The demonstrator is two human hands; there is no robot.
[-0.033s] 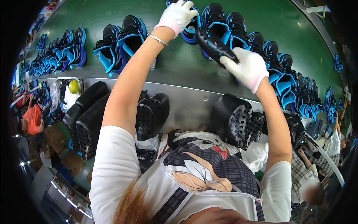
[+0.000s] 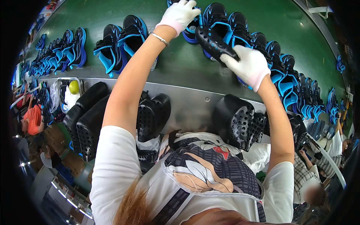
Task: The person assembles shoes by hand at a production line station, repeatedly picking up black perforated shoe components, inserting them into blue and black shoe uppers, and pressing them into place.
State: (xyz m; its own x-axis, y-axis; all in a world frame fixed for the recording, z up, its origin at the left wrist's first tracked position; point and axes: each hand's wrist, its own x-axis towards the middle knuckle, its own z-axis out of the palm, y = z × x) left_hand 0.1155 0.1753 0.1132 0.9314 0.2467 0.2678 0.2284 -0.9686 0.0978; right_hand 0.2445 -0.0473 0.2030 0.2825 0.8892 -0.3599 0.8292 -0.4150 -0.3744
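Note:
At the top centre, my gloved left hand (image 2: 180, 15) is closed on a black shoe (image 2: 192, 29) with blue lining. Its toe lies partly behind the hand and the frame's upper edge. In my gloved right hand (image 2: 248, 65) is a black plastic shoe tree (image 2: 214, 42) dotted with round holes. My thumb and fingers grip one end of it; the other end points up and left, beside the heel of the held shoe. Behind the shoe tree stand a matching shoe (image 2: 215, 14) and another shoe (image 2: 238, 28), partly covered by it.
The green belt (image 2: 165, 67) carries a pair of shoes (image 2: 119, 45) at left and long rows of shoes on both sides. Stacked black shoe trees (image 2: 232, 118) line the metal ledge (image 2: 191, 99) near my body. A tray (image 2: 69, 84) holds a yellow-green round thing. Other people work at both sides.
The shoe tree in my right hand has shifted slightly up and left. My left hand has moved a touch to the right, still on the shoe.

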